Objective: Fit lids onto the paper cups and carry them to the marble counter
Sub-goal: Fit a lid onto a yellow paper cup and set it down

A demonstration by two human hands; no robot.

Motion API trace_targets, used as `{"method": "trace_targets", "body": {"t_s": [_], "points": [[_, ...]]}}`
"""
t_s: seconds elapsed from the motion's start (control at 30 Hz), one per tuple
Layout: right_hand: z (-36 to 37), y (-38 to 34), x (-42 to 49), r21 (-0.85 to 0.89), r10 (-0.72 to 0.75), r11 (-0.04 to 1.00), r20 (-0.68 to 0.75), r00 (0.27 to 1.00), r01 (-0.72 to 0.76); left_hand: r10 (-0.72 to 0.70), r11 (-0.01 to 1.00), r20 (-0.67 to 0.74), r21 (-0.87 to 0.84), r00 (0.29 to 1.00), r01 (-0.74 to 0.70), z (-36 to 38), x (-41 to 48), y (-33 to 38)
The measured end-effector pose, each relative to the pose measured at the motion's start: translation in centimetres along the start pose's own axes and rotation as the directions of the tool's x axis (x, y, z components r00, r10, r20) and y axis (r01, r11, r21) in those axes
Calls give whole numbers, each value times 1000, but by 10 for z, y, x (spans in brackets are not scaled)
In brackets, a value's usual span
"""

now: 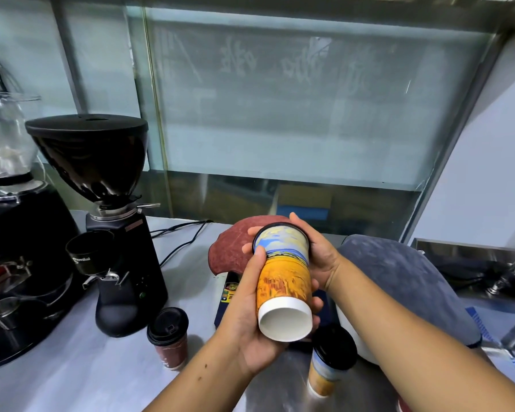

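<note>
Paper cup held in mid-air above the steel counter, tilted so that its white base faces us and its black lid points away toward the glass panel. We note open counter at left, between the coffee grinder and a lidded maroon cup; a second lidded cup stands just below the held one. The left hand curls its fingers round the lower wall, thumb lying along the side. The right hand cups the lid end, fingers bent over its rim. The wall shows a yellow field under blue sky
</note>
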State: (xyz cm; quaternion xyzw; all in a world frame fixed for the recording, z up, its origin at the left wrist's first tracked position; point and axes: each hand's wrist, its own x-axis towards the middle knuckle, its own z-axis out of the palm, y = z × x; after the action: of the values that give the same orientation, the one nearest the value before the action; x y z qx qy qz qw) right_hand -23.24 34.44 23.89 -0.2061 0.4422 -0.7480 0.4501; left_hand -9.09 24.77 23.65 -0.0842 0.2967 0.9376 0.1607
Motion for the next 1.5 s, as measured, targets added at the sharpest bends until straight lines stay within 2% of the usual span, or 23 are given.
{"method": "trace_targets", "body": {"t_s": [0.17, 0.27, 0.43, 0.53, 0.6, 0.67, 0.8, 0.87, 0.97, 1.07, 1.2, 1.3, 1.37, 1.5], "points": [[-6, -11, 0, -35, 187, 980, -190, 964, -197, -56, 998, -57, -12, 997, 55, -3, 0, 0], [-5, -25, 1, -204, 248, 927, -293, 923, -314, -94, 995, -63, 11, 994, 95, -4, -3, -2], [11, -42, 6, -465, 314, 707, -469, 825, -533, -113, 991, -107, 57, 988, 119, -2, -4, -9], [16, -45, 9, -540, 315, 607, -510, 800, -583, -133, 989, -105, 44, 986, 138, -3, -6, -9], [15, -47, 8, -510, 365, 627, -476, 800, -589, -128, 991, -83, 40, 988, 131, -4, -9, -8], [12, -44, 4, -484, 381, 693, -383, 842, -534, -132, 991, -51, 16, 990, 133, -5, -11, -5], [8, -31, -2, -276, 284, 892, -275, 918, -358, -98, 994, 5, -45, 995, 98, -5, -15, 1], [8, -22, -4, -151, 213, 957, -211, 954, -247, -83, 994, 25, -70, 996, 84, -5, -17, 3], [13, -12, -4, -11, 125, 992, -135, 983, -128, -72, 990, 70, -117, 995, 80, -4, -20, 6], [18, -8, -3, 39, 97, 995, -103, 990, -93, -64, 990, 85, -117, 994, 74, -4, -21, 6], [17, -10, 0, 9, 158, 987, -136, 978, -158, -63, 991, 75, -109, 995, 71, -8, -22, 6], [16, -18, 3, -98, 247, 958, -201, 948, -270, -65, 993, 42, -100, 997, 69, -11, -22, 5], [14, -25, 5, -195, 304, 911, -276, 912, -363, -76, 993, 26, -92, 997, 78, -12, -22, 4], [21, -38, 12, -370, 407, 751, -392, 825, -547, -112, 993, -11, -44, 994, 112, -14, -23, 3]]}}
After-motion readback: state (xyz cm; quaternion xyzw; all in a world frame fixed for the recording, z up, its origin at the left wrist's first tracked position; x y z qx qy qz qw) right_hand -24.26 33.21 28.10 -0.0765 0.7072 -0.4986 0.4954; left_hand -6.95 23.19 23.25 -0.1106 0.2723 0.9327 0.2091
